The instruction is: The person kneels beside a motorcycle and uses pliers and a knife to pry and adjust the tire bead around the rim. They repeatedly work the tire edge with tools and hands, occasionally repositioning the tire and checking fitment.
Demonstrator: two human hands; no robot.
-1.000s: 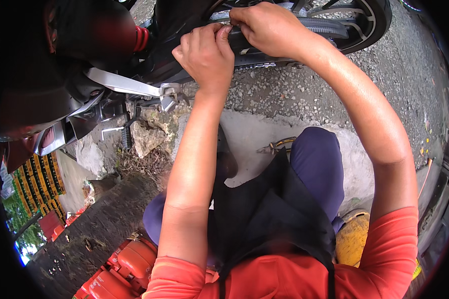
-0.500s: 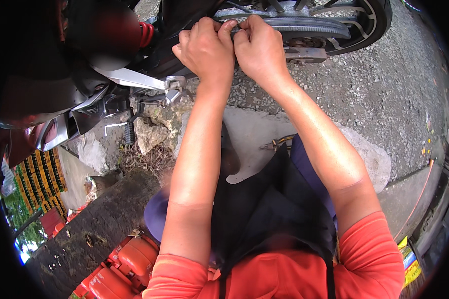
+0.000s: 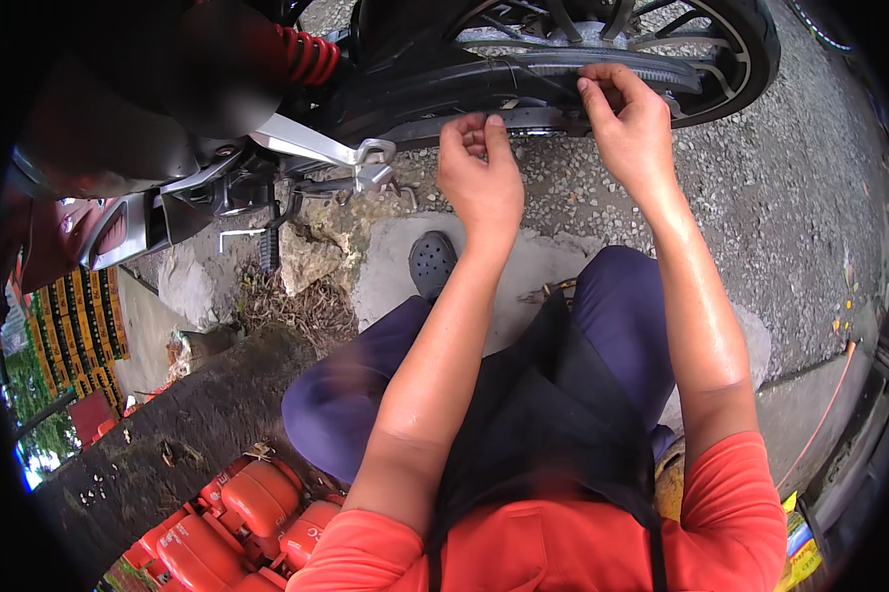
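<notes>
Beside the motorcycle's rear wheel [image 3: 731, 74], my right hand [image 3: 637, 123] is closed in a pinch on the end of a thin black strip [image 3: 543, 79], perhaps a wire or tie. The strip runs left across the black swingarm [image 3: 405, 99]. My left hand [image 3: 482, 183] is lower and nearer, apart from the right one. Its fingers are curled with the thumb beside them, and whatever they may hold is hidden. A silver foot lever [image 3: 311, 138] sticks out left of this hand.
Pliers [image 3: 548, 290] lie on a concrete slab [image 3: 390, 266] near my knee, partly covered. Rocks [image 3: 308, 259] sit under the motorcycle. Red gas cylinders [image 3: 203, 553] stand at lower left behind a dark wooden beam [image 3: 168, 444]. Gravel [image 3: 760, 187] spreads to the right.
My hands were together at the swingarm and have moved apart: the left toward me, the right rightward with the strip's end. The view has shifted, and my shoe now shows.
</notes>
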